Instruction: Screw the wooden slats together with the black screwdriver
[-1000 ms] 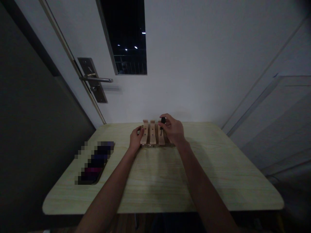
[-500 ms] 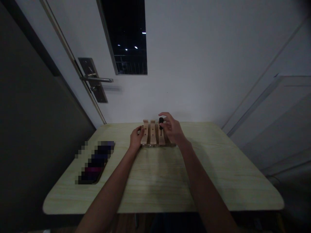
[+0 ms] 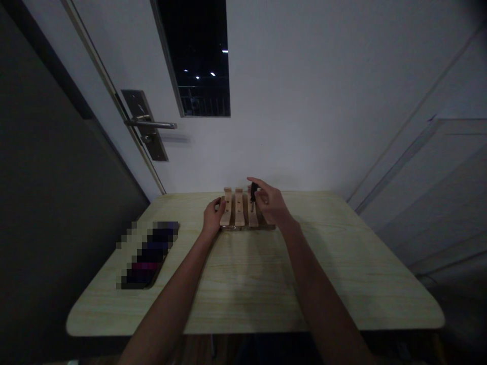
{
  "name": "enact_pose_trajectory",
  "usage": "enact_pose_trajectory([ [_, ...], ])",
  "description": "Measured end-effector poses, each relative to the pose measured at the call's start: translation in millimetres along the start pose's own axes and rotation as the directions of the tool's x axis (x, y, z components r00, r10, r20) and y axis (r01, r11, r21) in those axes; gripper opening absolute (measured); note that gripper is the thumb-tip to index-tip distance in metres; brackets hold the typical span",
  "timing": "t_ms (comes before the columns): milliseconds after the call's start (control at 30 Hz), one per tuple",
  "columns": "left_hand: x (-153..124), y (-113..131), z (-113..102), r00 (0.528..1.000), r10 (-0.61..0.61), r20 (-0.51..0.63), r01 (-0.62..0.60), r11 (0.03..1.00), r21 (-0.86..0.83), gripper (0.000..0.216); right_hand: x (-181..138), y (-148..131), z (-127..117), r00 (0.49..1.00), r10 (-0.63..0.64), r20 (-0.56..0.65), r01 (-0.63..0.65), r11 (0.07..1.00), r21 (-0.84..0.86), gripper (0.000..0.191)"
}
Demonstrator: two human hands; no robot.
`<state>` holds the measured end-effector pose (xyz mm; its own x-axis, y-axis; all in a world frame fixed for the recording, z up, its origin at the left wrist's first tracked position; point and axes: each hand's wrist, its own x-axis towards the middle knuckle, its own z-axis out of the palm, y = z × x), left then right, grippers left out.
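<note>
A wooden rack (image 3: pixel 239 207) lies near the far edge of the table, with several pale slats set side by side on a darker base. Each visible slat has a raised block at its far end and small dark holes or screws along it. My left hand (image 3: pixel 212 215) is closed around the rack's left end, thumb on the leftmost slat. Between thumb and fingers of my right hand (image 3: pixel 273 204) is a black-handled screwdriver (image 3: pixel 253 192), its shaft pointing down onto the third slat. The index finger stretches out past the handle's top. My right hand partly hides the rack's right end.
The pale wood-grain table (image 3: pixel 243 284) stands against a white door with a metal handle (image 3: pixel 152 124) and a dark window (image 3: pixel 201 61). On the left of the table lies a dark, pixelated flat object (image 3: pixel 152 258). A grey panel rises at far left.
The screwdriver handle has tipped slightly to the right, and the fingers of my right hand have shifted around it. My left hand and the rack stay in place.
</note>
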<state>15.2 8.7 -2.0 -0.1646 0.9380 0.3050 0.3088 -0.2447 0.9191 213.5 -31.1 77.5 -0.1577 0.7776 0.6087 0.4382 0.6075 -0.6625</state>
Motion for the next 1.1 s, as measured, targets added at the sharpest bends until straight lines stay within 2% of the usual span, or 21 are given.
enact_pose_trajectory([
  [133, -0.1, -0.7, -0.2, 1.0, 0.0, 0.019, -0.001, 1.0, 0.016, 0.046, 0.9, -1.6, -1.5, 1.0, 0.004, 0.02, -0.004, 1.0, -0.009, 0.039],
  [333, 1.4, -4.8, 0.3, 1.0, 0.006, 0.024, -0.006, 1.0, -0.007, 0.05, 1.7, -6.9, -0.7, 0.999, 0.035, -0.036, -0.038, 0.996, -0.081, 0.027],
  [467, 1.3, -3.9, 0.0, 1.0, 0.002, 0.008, -0.002, 1.0, 0.006, 0.046, 1.7, -3.2, 1.0, 0.993, 0.058, -0.099, -0.063, 0.997, -0.045, 0.025],
  [700, 1.5, -5.9, 0.5, 1.0, -0.01, 0.003, 0.01, 1.0, -0.023, 0.047, 0.0, 3.2, 3.3, 0.996, 0.087, 0.016, -0.087, 0.996, -0.019, 0.041],
  [867, 0.7, -3.3, 0.2, 1.0, -0.006, 0.008, 0.006, 1.0, -0.021, 0.047, 0.7, -2.7, 0.2, 0.999, 0.049, 0.02, -0.048, 0.998, -0.045, 0.044],
  [1100, -0.3, -1.2, -0.2, 1.0, -0.008, 0.015, 0.008, 1.0, -0.024, 0.046, 2.4, -3.0, -0.6, 0.997, 0.076, -0.027, -0.078, 0.995, -0.062, 0.03],
])
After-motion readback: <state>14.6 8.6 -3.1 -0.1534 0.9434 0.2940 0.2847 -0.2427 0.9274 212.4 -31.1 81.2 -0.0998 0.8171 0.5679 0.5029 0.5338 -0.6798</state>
